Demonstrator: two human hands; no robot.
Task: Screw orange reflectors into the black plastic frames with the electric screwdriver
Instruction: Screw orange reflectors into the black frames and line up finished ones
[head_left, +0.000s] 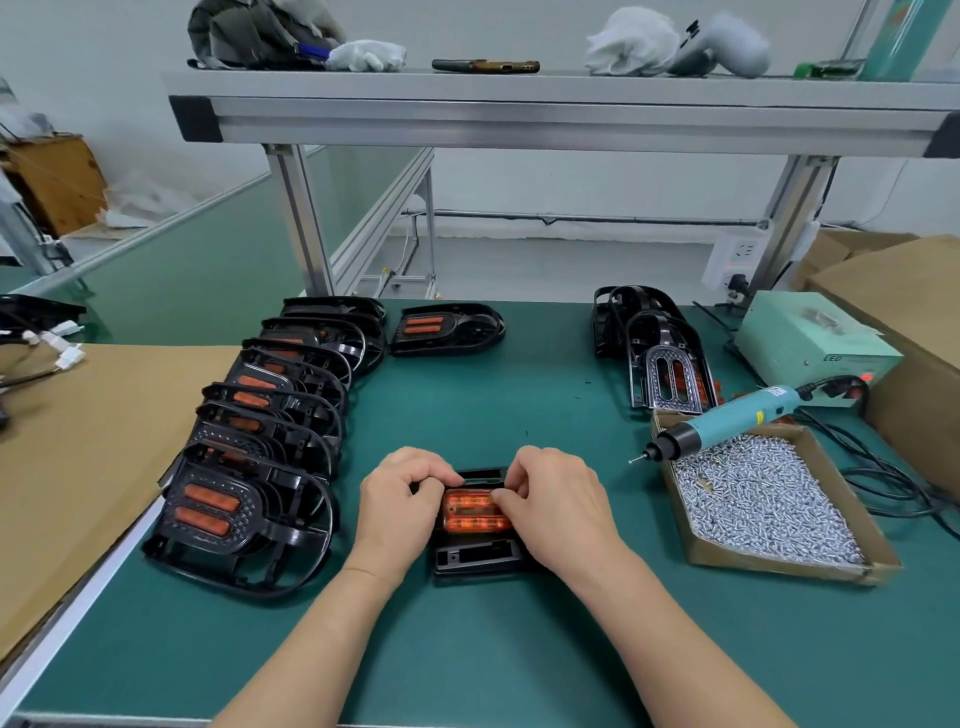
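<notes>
A black plastic frame (475, 558) lies flat on the green mat in front of me, with an orange reflector (474, 512) seated in its middle. My left hand (402, 506) grips the frame's left side, fingers curled over the reflector's edge. My right hand (558, 506) holds the right side, fingertips pressing on the reflector. The teal electric screwdriver (727, 423) rests untouched on the rim of a cardboard tray, bit pointing left.
The cardboard tray (769, 564) of silver screws sits at my right. A row of several frames with reflectors (260, 441) overlaps at the left, one more frame (447, 330) behind. Frames (660, 348) stand at the back right beside a green power box (810, 338). Cables trail right.
</notes>
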